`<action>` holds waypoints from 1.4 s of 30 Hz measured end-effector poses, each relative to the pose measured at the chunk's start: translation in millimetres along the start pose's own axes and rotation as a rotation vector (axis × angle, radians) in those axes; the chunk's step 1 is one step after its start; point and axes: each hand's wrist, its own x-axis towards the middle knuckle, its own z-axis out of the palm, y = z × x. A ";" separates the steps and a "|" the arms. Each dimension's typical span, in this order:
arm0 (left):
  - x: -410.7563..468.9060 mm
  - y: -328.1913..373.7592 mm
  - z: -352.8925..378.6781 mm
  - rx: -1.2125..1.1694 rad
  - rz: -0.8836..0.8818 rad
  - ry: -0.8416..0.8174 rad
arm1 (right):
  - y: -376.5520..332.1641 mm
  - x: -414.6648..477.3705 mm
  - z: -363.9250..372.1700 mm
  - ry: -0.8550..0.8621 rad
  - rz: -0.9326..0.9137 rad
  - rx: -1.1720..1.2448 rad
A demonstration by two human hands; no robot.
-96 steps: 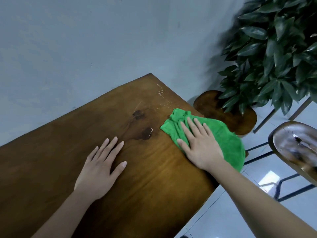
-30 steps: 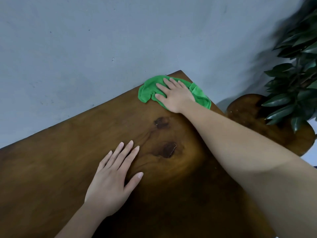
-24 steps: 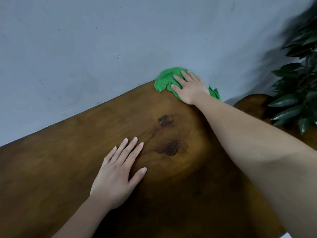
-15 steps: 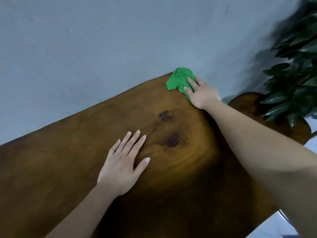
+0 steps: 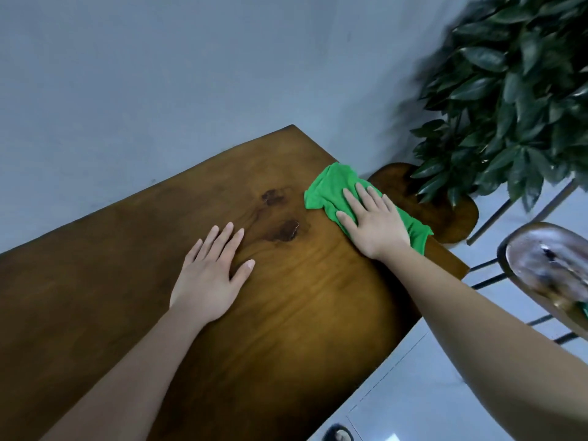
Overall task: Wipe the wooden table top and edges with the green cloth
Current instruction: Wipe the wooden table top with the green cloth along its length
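Observation:
The dark wooden table (image 5: pixel 286 313) runs from lower left to its far corner by the wall. A green cloth (image 5: pixel 331 189) lies flat on the top along the right edge, part of it hanging over that edge. My right hand (image 5: pixel 374 221) presses down on the cloth with fingers spread, palm flat. My left hand (image 5: pixel 211 272) rests flat on bare wood to the left of two dark knots (image 5: pixel 288 230), fingers apart, holding nothing.
A grey wall (image 5: pixel 159 74) meets the table's far long edge. Beyond the right edge stand a round wooden stool (image 5: pixel 445 218), a leafy plant (image 5: pixel 515 100) and a glossy chair seat (image 5: pixel 553 268) on metal legs. White floor tiles (image 5: pixel 429 393) lie below.
My right hand has dragged the cloth back from the far corner along the right edge toward me. The view has pulled back. My left hand stays flat in place.

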 end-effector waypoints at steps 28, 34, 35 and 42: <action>151.0 156.3 13.3 0.023 -0.233 0.107 | 103.5 87.9 3.4 -0.170 -0.479 0.502; 180.0 177.4 10.1 0.012 -0.286 0.105 | 110.5 99.4 6.6 -0.341 -0.378 0.893; 181.4 177.8 9.6 0.011 -0.290 0.100 | 110.2 102.0 8.0 -0.358 -0.361 0.953; 182.0 178.7 8.2 0.017 -0.308 0.073 | 89.2 152.1 15.5 -0.468 -0.202 1.249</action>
